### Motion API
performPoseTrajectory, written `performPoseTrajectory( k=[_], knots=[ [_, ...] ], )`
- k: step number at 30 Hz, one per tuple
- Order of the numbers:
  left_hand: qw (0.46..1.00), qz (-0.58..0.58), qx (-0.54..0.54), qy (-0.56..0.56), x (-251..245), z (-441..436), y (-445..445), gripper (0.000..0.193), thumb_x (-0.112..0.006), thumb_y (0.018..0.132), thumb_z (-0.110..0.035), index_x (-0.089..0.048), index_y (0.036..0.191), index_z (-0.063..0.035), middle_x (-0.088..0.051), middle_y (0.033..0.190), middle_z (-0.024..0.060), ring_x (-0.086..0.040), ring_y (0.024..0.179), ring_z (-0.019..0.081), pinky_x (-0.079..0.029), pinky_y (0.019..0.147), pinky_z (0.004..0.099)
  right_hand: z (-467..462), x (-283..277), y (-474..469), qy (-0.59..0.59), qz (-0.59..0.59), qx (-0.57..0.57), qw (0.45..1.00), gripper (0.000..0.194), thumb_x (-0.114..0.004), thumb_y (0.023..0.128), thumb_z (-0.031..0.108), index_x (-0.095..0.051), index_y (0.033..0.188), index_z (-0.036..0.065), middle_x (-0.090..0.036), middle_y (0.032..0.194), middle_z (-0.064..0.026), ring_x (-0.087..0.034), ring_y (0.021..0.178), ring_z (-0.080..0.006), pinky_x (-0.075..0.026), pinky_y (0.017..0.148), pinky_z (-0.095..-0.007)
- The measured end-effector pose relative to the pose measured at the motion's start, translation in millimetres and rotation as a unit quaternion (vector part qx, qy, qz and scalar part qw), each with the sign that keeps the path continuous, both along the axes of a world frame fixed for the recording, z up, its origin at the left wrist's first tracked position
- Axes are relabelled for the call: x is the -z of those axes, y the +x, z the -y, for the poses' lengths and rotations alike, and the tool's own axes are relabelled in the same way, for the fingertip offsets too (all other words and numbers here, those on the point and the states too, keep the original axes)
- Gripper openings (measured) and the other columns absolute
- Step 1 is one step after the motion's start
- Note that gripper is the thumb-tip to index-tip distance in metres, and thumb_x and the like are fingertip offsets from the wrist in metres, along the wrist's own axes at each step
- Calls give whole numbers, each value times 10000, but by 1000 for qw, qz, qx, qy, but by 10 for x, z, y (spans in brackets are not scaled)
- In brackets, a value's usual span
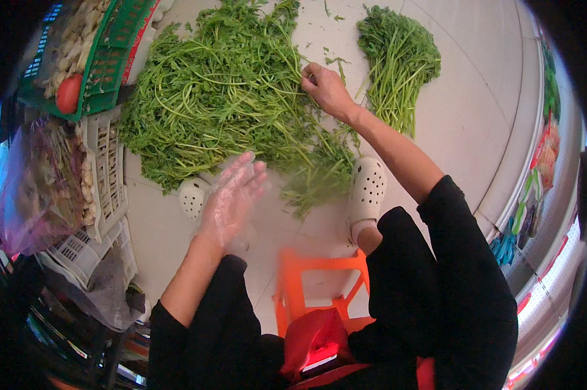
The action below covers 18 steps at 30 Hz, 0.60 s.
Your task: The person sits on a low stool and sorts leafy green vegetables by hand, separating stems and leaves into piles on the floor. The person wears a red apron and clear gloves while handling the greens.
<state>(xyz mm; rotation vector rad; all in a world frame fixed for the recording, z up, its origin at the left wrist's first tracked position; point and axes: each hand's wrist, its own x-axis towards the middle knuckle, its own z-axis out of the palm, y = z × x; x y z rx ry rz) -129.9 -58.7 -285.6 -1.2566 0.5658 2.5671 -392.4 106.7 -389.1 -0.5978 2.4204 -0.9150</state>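
A large loose heap of leafy greens with thin stems [215,97] lies on the tiled floor. My left hand [237,195], in a clear plastic glove, is held palm up with its fingers apart just in front of the heap's near edge, and nothing lies in it. At the heap's right edge my bare right hand [322,87] has its fingers curled at some stems; whether it grips one is not clear. Beyond it to the right, a separate pile of the same greens [396,63] lies with its stems lined up towards me. Loose leaf bits are scattered between the two.
At the left stand a green plastic crate [103,73] with garlic bulbs and a red round item [69,93], a white crate [105,170] and a purple plastic bag [39,195]. An orange plastic stool [291,287] stands between my legs. Shelving edges the right.
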Motion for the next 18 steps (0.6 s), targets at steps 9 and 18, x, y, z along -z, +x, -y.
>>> performPoseTrajectory(
  k=[9,18],
  knots=[
    [1000,4,-5,10,24,12,28,474,-646,961,-162,-490,1403,-89,-621,1252,119,-609,1112,245,-482,1002,410,115,47,-91,-15,-30,17,999,305,-645,940,310,-591,917,11,-636,769,-185,-620,721,-310,-481,677,-432],
    [1000,-1,-5,4,24,31,18,470,-626,973,-152,-480,1417,-103,-621,1260,105,-616,1111,248,-496,1009,421,38,-319,-69,-251,467,207,822,211,-481,1058,297,-485,1140,102,-380,691,58,-346,568,-77,-271,473,-252]
  ],
)
